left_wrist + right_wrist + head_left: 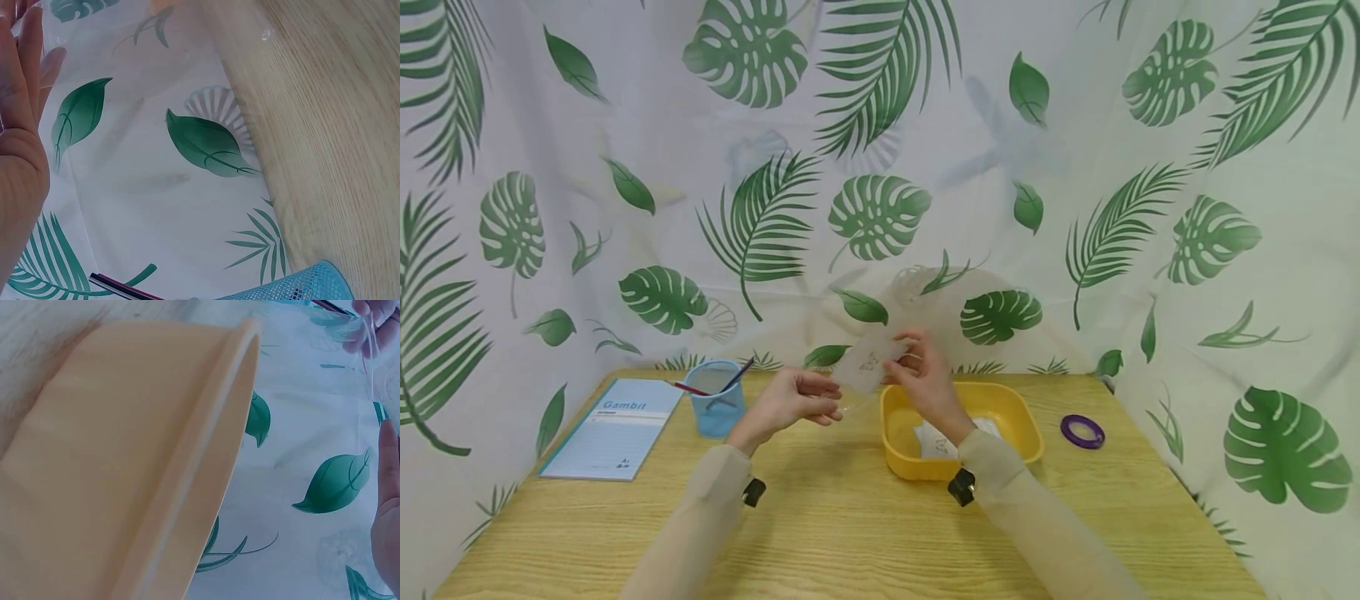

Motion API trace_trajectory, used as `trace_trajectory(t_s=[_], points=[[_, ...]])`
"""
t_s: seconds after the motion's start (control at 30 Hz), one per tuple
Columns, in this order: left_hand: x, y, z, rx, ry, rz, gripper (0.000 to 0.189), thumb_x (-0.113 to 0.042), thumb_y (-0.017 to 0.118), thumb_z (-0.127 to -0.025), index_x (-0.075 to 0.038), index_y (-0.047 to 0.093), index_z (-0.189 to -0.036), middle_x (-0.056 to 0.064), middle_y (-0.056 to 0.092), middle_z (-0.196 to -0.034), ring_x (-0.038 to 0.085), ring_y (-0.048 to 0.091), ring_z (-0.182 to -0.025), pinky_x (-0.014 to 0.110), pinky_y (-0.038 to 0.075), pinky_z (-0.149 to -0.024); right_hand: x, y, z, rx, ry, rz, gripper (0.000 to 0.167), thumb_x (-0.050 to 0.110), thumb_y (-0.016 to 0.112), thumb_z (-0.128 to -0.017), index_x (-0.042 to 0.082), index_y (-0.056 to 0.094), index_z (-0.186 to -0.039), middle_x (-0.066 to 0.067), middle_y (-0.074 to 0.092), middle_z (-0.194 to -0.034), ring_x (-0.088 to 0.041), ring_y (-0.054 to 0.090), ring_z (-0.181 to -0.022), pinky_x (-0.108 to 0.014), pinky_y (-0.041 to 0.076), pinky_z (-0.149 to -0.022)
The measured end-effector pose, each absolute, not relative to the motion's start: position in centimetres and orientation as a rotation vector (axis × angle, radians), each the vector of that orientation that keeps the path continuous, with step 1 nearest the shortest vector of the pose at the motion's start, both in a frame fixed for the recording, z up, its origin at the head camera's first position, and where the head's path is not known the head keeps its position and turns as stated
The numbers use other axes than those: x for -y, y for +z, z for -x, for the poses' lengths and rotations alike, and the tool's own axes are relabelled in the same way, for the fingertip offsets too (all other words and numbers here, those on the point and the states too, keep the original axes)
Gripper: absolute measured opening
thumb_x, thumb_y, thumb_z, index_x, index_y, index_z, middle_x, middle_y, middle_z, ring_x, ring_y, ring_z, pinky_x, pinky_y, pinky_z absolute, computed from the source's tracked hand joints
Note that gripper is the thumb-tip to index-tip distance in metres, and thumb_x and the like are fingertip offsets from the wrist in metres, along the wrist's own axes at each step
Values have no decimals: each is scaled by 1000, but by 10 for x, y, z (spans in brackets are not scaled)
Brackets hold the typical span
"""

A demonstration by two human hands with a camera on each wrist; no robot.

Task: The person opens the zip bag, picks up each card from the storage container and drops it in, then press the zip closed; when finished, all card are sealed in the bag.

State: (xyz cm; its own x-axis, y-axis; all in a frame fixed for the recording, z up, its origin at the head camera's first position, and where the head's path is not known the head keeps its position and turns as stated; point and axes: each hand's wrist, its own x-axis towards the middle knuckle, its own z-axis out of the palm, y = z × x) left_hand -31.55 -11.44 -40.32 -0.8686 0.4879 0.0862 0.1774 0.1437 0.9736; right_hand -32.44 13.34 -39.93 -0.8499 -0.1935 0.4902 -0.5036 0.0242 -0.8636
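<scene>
A thin see-through plastic bag [867,367] with a small dark print is held up over the table, just left of the yellow bin [910,468]. My right hand [927,382] pinches its right side between thumb and fingers. At the lower left edge, my left hand [792,400] grips the film, which also shows between that hand's fingers at the top right of the right wrist view. Inside the bin lie white packets [938,445] with a similar print, partly hidden by my right forearm. The bin's side [125,425] fills much of the right wrist view.
On the left side of the table [820,533] are a pale blue notebook [617,437] and a blue mesh cup [718,417] with several pens or pencils. A purple ring [1066,433] lies right of the bin. A leaf-patterned curtain [775,300] stands behind the table.
</scene>
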Motion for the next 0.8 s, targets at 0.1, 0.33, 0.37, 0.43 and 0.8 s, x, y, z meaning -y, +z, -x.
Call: trace_trajectory(t_s=[0.1, 0.33, 0.37, 0.43, 0.8], points=[[114, -403, 316, -2158, 1810, -641, 40, -1, 66, -91, 12, 58, -128, 28, 66, -119, 23, 74, -86, 41, 62, -77, -133, -400, 324, 2124, 1763, -747, 38, 0, 64, -92, 8, 49, -127, -20, 58, -101, -27, 67, -85, -35, 63, -77], [113, -403, 320, -2145, 1830, -641, 40, 0, 67, -90, 10, 59, -128, 30, 66, -116, 22, 75, -84, 47, 61, -81, -131, -399, 320, 2199, 1525, -794, 31, 8, 67, -92, 14, 62, -122, -13, 66, -95, -21, 66, -84, -23, 59, -75], [113, -402, 320, -2145, 1832, -639, 40, 0, 67, -90, 10, 59, -128, 30, 66, -117, 22, 75, -84, 47, 61, -81, -130, -399, 320, 2206, 1510, -800, 30, 9, 68, -92, 13, 63, -122, -12, 67, -97, -20, 66, -85, -22, 59, -74], [113, -402, 320, -2147, 1836, -631, 41, 0, 68, -90, 10, 59, -128, 30, 66, -117, 23, 75, -84, 46, 61, -80, -129, -400, 320, 2219, 1480, -810, 28, 10, 68, -92, 13, 67, -120, -10, 69, -101, -19, 66, -88, -22, 59, -75], [111, -400, 320, -2142, 1873, -566, 47, 3, 67, -89, 14, 53, -132, 34, 62, -120, 21, 75, -83, 40, 62, -79, -129, -407, 321, 2277, 1382, -852, 21, 13, 67, -93, 11, 75, -113, -4, 71, -98, -15, 64, -86, -23, 58, -78]])
